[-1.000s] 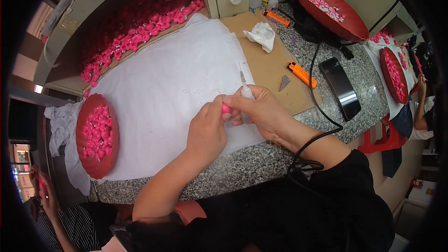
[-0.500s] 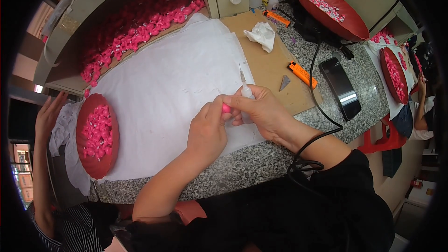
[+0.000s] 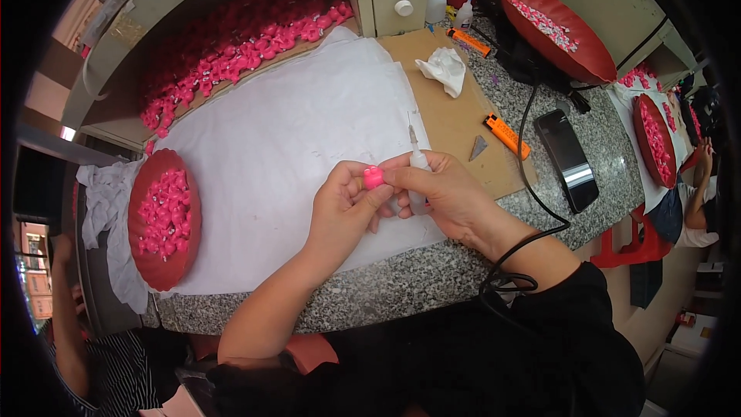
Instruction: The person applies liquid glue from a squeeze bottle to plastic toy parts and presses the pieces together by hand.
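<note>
Left hand (image 3: 333,205), pinching pink figure (image 3: 373,177); right hand (image 3: 455,197), wrapped round needle-tipped bottle (image 3: 419,161) — apparently a positioning step; next move calls for steadiness.

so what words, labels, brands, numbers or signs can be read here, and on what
None can be read clearly.
Orange object nearest the phone: dark print, too small to read.
Needle-tipped bottle in the right hand: coloured marking, mostly covered, unreadable.
Small bottle at the back: marking too small.
</note>
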Action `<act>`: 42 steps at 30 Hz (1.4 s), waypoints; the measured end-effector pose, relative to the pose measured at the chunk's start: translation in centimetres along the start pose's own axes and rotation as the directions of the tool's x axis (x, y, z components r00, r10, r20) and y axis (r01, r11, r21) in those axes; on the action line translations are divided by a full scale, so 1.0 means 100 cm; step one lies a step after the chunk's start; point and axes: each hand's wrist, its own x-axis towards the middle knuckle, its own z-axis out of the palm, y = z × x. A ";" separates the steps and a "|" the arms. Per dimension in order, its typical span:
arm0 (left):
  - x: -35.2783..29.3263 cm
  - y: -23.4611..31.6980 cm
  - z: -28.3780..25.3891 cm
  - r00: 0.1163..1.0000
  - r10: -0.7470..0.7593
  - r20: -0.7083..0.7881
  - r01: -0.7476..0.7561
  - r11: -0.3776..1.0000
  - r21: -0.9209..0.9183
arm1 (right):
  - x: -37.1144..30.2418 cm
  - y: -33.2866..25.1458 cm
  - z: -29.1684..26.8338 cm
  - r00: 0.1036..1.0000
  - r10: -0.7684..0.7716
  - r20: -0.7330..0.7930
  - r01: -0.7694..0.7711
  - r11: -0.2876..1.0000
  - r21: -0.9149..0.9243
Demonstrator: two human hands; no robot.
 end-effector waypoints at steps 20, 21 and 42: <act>-0.002 0.000 -0.001 0.999 -0.037 0.028 0.037 0.999 -0.009 | -0.002 -0.002 0.002 0.999 0.043 -0.016 -0.043 0.999 0.010; -0.002 0.000 -0.001 0.999 -0.036 0.026 0.037 0.999 -0.010 | -0.001 -0.001 0.001 0.999 0.043 -0.016 -0.043 0.999 0.009; -0.002 -0.008 0.000 0.990 0.133 -0.048 -0.134 0.991 -0.018 | -0.007 -0.006 0.008 0.998 -0.056 -0.013 0.055 0.994 -0.095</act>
